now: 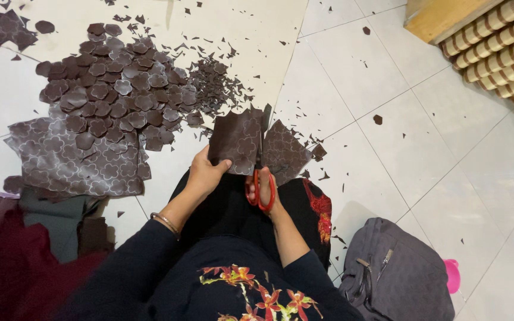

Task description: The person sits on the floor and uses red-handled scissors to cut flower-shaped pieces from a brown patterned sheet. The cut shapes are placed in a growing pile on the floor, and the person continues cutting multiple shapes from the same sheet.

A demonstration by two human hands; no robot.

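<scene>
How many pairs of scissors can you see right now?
1. The red-handled scissors are in the right hand, cutting the brown sheet held by the left hand. Others could lie hidden under the scraps.

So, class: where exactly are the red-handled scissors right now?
The scissors sit centre-frame in the right hand, blades cutting the brown sheet held by the left hand.

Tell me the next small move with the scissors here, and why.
Probably close the scissors and cut a little further along the flower outline. The right hand has the blades set into the dark brown patterned sheet, the left hand grips its lower left edge, and a pile of cut flower shapes lies on the floor.
</scene>
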